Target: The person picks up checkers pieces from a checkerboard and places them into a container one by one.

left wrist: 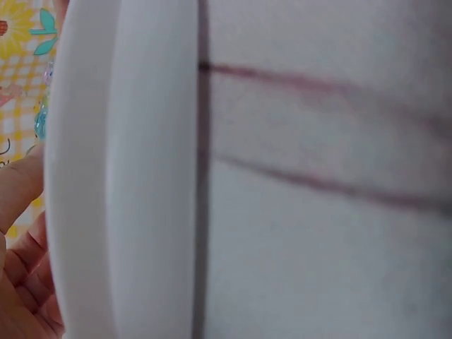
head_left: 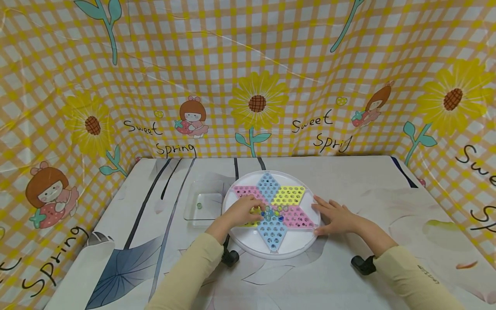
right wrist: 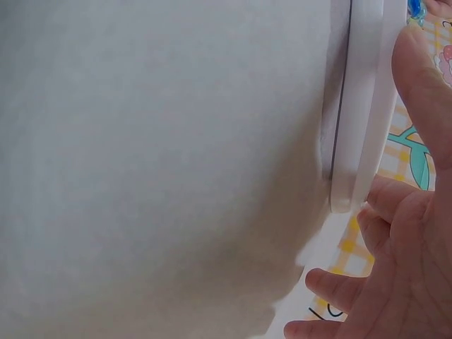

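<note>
on head cam l hand (head_left: 243, 211) pinches marbles (head_left: 272, 212), r hand (head_left: 335, 217) flat-open at board (head_left: 248, 241) rim; wrist cams: rim only.

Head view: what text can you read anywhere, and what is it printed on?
"Sweet Spring": repeated in black script on the checked backdrop cloth, cut off in places by folds and the frame edges.
Small dark print on the right sleeve: too small to read.
Round game board and clear tray: no lettering visible.
</note>
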Action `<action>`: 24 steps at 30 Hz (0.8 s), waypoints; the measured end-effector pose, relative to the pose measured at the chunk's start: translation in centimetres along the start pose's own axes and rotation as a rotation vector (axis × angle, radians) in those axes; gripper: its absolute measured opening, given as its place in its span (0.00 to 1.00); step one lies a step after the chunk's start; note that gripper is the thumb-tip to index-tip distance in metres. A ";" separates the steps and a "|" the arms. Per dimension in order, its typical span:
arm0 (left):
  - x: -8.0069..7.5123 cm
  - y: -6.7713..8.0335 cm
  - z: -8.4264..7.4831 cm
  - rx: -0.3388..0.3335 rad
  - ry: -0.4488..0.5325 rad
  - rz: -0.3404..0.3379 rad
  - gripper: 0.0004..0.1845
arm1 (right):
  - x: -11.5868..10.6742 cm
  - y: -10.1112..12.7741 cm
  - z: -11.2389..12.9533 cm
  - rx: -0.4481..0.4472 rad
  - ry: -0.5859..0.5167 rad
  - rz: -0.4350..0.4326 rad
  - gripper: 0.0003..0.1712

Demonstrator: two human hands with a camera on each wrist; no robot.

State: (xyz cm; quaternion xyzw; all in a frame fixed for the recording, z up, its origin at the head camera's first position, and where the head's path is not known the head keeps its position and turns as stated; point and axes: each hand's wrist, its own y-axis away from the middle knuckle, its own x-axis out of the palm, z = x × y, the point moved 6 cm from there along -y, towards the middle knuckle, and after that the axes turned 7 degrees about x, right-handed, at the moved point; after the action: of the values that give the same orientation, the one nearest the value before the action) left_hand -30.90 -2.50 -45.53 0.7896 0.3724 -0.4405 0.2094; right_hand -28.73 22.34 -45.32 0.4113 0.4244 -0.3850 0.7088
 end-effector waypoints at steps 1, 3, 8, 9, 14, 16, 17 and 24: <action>0.0 0.0 0.0 -0.001 0.002 -0.002 0.10 | 0.0 0.0 0.0 0.004 -0.002 0.001 0.53; -0.2 0.1 -0.1 0.004 0.000 -0.011 0.10 | 0.0 -0.1 -0.1 0.008 -0.004 0.000 0.53; -0.7 0.2 -0.6 0.040 -0.021 -0.040 0.10 | 0.2 -0.1 -0.2 0.015 -0.005 0.007 0.54; -0.8 0.2 -0.7 0.042 -0.023 -0.043 0.10 | 0.2 -0.1 -0.3 0.016 -0.004 0.009 0.54; -1.3 0.2 -0.8 0.040 -0.036 -0.052 0.10 | 0.2 -0.2 -0.2 0.010 -0.012 0.013 0.54; -1.6 0.3 -0.8 0.044 -0.034 -0.055 0.11 | 0.2 -0.2 -0.2 0.008 -0.014 0.015 0.54; -1.7 0.3 -0.8 0.049 -0.029 -0.057 0.11 | 0.2 -0.2 -0.2 0.007 -0.013 0.016 0.54; -2.4 0.4 -0.7 0.054 -0.024 -0.076 0.12 | 0.2 -0.3 -0.1 0.007 -0.014 0.012 0.54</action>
State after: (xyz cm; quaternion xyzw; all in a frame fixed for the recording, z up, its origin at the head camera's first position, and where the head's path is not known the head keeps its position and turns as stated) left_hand -31.01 -3.27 -43.08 0.7748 0.3875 -0.4676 0.1755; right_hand -28.91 22.31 -45.64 0.4136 0.4155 -0.3850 0.7128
